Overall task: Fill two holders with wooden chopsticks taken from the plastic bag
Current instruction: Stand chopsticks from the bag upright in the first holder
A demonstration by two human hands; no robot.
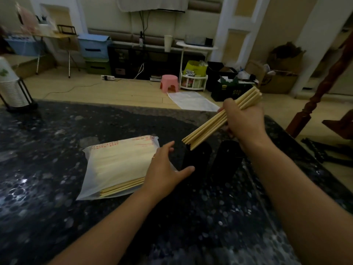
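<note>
Two black holders stand side by side near centre of dark speckled counter, just right of plastic bag. Bag lies flat, mouth toward me, loose chopstick ends poking out. My right hand clenched round bundle of chopsticks, bundle slanted, low tips just above left holder's mouth, aimed for drop-in, I judge. My left hand released, fingers spread, hovering between bag and left holder, likely to steady it. Wrist cocked, forearm raised.
</note>
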